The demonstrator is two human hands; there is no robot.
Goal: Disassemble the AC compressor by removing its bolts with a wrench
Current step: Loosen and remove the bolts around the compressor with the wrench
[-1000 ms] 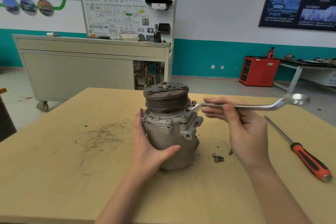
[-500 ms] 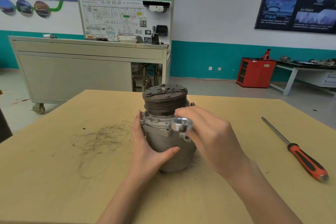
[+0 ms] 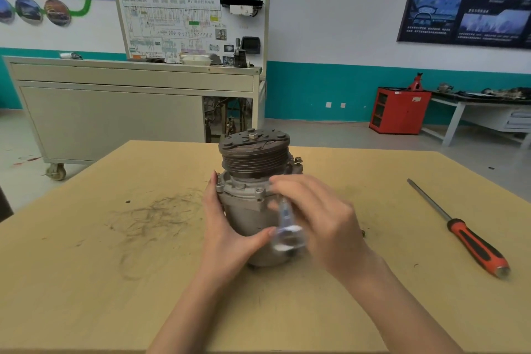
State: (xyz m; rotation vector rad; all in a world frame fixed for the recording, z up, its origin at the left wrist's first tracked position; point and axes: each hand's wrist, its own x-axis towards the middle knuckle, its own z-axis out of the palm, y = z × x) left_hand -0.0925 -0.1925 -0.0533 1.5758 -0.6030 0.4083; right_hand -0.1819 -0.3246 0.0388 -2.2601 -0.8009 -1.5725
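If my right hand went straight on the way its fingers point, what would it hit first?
Probably the compressor: the right hand, gripping the blurred wrench, points its fingers at the housing flange just under the pulley. Depth is unclear from this view.

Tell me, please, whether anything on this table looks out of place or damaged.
Dark scribbled marks scuff the table left of the compressor, as if scratched or smeared. One bolt on its far right flange stands proud, seemingly half unscrewed. The wrench is too blurred to judge.
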